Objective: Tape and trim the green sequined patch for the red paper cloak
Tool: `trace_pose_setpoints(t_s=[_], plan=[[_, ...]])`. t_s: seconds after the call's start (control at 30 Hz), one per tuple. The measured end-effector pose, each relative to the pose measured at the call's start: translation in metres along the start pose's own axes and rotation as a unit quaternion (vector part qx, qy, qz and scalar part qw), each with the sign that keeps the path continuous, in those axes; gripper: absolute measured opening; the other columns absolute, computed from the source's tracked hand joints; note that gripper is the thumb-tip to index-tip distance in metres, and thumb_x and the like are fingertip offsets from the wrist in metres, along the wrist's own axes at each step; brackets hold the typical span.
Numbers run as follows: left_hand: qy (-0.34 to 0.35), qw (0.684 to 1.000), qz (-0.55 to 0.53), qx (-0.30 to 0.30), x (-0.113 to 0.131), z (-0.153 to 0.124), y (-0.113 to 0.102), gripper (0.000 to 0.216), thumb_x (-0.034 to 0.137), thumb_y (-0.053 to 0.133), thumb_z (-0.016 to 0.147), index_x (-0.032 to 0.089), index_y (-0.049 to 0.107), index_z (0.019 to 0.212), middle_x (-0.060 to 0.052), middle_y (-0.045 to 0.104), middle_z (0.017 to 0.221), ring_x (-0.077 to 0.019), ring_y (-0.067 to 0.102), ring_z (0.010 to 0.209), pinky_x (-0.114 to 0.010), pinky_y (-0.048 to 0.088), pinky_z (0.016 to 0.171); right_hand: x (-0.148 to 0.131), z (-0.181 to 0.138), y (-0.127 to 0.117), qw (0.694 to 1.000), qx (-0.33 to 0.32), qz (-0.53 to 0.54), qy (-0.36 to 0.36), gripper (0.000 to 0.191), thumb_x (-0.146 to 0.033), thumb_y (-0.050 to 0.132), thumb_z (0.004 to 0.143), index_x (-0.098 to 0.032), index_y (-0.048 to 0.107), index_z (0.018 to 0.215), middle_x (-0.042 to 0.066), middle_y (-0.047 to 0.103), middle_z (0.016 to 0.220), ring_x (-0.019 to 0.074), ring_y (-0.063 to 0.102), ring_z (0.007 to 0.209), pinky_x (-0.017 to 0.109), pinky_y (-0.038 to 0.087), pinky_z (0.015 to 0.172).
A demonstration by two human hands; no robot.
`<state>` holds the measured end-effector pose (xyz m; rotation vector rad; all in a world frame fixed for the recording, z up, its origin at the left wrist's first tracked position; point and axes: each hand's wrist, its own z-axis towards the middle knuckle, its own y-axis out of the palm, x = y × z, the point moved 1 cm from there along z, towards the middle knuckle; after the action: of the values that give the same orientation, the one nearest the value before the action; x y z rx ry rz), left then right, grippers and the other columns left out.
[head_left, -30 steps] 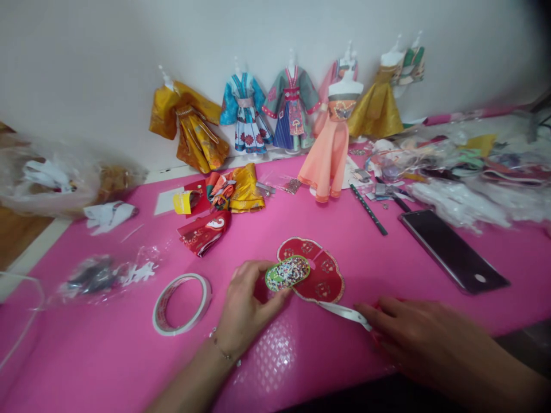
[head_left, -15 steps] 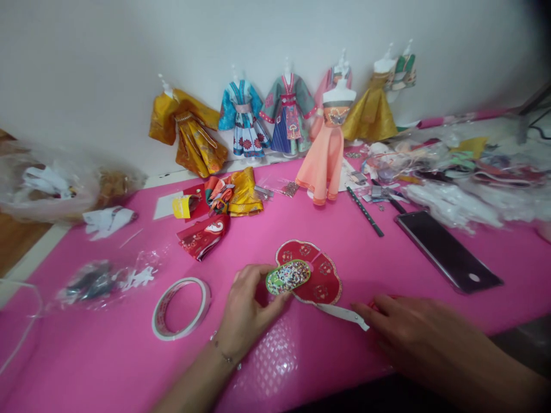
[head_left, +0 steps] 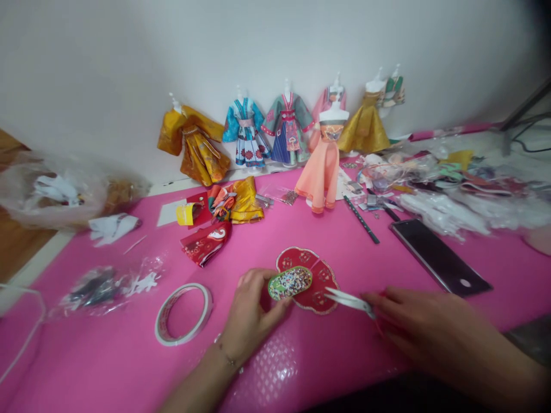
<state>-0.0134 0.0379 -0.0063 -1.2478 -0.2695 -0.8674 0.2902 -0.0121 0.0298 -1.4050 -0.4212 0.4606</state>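
My left hand [head_left: 253, 307] grips a small oval green case [head_left: 290, 283] by its left end, thumb in front and fingers behind. Many tiny multicoloured beads fill the case. Beneath and behind it lies a red, scallop-edged fabric piece [head_left: 318, 298] with gold motifs, a pale trim and a slit at the top. On the right, my right hand [head_left: 413, 324] is closed around the red handles of a pair of scissors [head_left: 350, 300]. The blades point left, slightly parted, with their tips over the right part of the red fabric. My palm hides most of the handles.
A roll of tape [head_left: 161, 330] lies left of my left hand. Folded doll clothes [head_left: 245, 201] and a red garment [head_left: 206, 244] are further back. Dressed doll forms [head_left: 287, 129] line the wall. A phone [head_left: 439, 258], a dark pen [head_left: 360, 219] and plastic bags [head_left: 443, 209] lie right.
The scissors have risen slightly from the fabric's lower edge to over its right part, and their blades now show apart. My left hand keeps the bead case. The whole view has shifted slightly.
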Motion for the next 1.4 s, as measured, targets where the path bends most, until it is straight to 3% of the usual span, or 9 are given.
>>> trace_pose_setpoints(t_s=[0.1,0.23,0.4,0.6,0.77,0.93,1.03,1.2,1.4], plan=[[-0.019,0.998,0.038,0.046,-0.006,0.002,-0.003,0.024,0.038,0.066,0.088,0.021,0.062,0.105,-0.007,0.07,0.095,-0.025,0.066,0.087,-0.039,0.055,0.077,0.018,-0.001,0.01,0.998,0.006,-0.038,0.058,0.034,-0.026,0.054,0.09,-0.027,0.065,0.121,0.002,0.076,0.094,0.0225,0.074,0.067,0.031,0.049,0.051],[-0.06,0.988,0.095,0.104,-0.02,0.004,-0.009,0.029,0.043,0.061,0.091,0.019,0.061,0.107,-0.009,0.069,0.099,-0.0282,0.065,0.091,-0.043,0.053,0.079,0.037,0.003,0.027,0.989,0.041,-0.08,0.121,0.034,-0.033,0.052,0.093,-0.022,0.066,0.122,0.007,0.079,0.101,0.0284,0.077,0.075,0.035,0.053,0.056],[-0.097,0.972,0.168,0.131,-0.035,0.008,-0.017,0.039,0.053,0.053,0.095,0.016,0.062,0.105,-0.011,0.068,0.094,-0.0312,0.064,0.084,-0.045,0.052,0.074,0.042,0.015,0.033,0.985,0.021,-0.037,0.168,0.035,-0.031,0.048,0.096,-0.016,0.06,0.125,0.011,0.078,0.102,0.0294,0.077,0.082,0.036,0.054,0.064],[-0.103,0.961,0.229,0.114,-0.041,0.01,-0.018,0.047,0.059,0.046,0.097,0.014,0.062,0.1,-0.012,0.066,0.09,-0.0334,0.062,0.087,-0.047,0.052,0.079,0.041,0.033,0.028,0.975,-0.018,0.057,0.213,0.031,-0.028,0.044,0.097,-0.015,0.063,0.118,0.014,0.076,0.103,0.0322,0.074,0.09,0.038,0.051,0.069],[-0.124,0.949,0.277,0.083,-0.039,0.012,-0.014,0.039,0.05,0.05,0.097,0.013,0.063,0.1,-0.013,0.067,0.094,-0.0345,0.061,0.091,-0.046,0.051,0.079,0.042,0.042,0.043,0.977,0.003,0.071,0.2,0.029,-0.026,0.052,0.093,-0.014,0.067,0.114,0.016,0.074,0.106,0.0295,0.072,0.092,0.037,0.051,0.079],[-0.148,0.934,0.319,0.054,-0.034,0.014,-0.011,0.032,0.044,0.057,0.095,0.012,0.064,0.095,-0.014,0.067,0.095,-0.0353,0.061,0.091,-0.045,0.05,0.076,0.039,0.045,0.061,0.979,0.034,0.075,0.188,0.033,-0.019,0.049,0.093,-0.011,0.065,0.121,0.015,0.07,0.097,0.0292,0.07,0.088,0.039,0.05,0.08],[-0.153,0.928,0.338,0.043,-0.03,0.014,-0.01,0.031,0.042,0.058,0.095,0.012,0.065,0.094,-0.014,0.067,0.096,-0.0355,0.061,0.093,-0.045,0.049,0.077,0.037,0.044,0.065,0.978,0.054,0.076,0.188,0.036,-0.017,0.05,0.093,-0.012,0.062,0.126,0.016,0.07,0.102,0.0296,0.068,0.096,0.038,0.049,0.084],[-0.159,0.919,0.358,0.032,-0.026,0.016,-0.01,0.032,0.041,0.056,0.096,0.011,0.065,0.094,-0.015,0.066,0.097,-0.0362,0.06,0.095,-0.045,0.048,0.078,0.034,0.045,0.067,0.977,0.065,0.085,0.183,0.024,-0.017,0.048,0.096,-0.016,0.068,0.109,0.012,0.069,0.096,0.0242,0.067,0.086,0.034,0.048,0.077],[-0.166,0.918,0.359,0.025,-0.027,0.016,-0.01,0.033,0.043,0.056,0.096,0.011,0.066,0.097,-0.014,0.065,0.1,-0.0351,0.06,0.097,-0.043,0.047,0.08,0.033,0.044,0.073,0.979,0.071,0.072,0.177,0.025,-0.018,0.048,0.098,-0.017,0.071,0.108,0.012,0.065,0.095,0.0261,0.062,0.089,0.037,0.045,0.079]])
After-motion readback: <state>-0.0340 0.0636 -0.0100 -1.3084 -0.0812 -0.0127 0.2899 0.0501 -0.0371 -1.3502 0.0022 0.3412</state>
